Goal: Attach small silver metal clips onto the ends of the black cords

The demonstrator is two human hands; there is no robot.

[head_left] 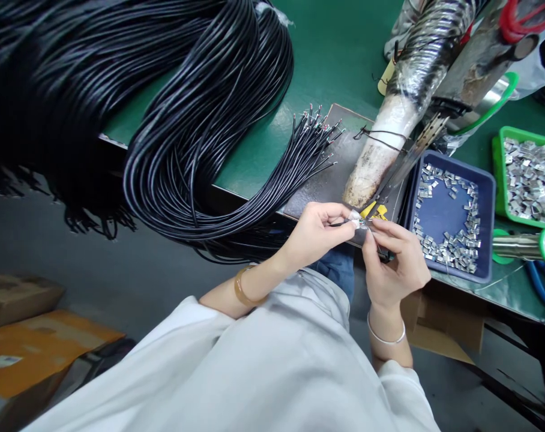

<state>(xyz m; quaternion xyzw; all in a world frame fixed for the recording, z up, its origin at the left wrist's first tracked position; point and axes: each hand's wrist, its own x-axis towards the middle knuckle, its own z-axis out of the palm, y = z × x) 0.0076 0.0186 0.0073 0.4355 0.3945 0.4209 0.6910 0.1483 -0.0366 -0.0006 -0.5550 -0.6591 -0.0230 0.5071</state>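
While left grip (316,233) pinches black cable (340,224), end points toward right grip (393,257) — hold unclear.

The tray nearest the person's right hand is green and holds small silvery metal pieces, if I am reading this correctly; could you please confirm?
Only the colour is wrong: the head view shows that the tray nearest the person's right hand is dark blue. It does hold small silvery metal pieces.

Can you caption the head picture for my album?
Left hand and right hand meet at a black cable near a blue tray.
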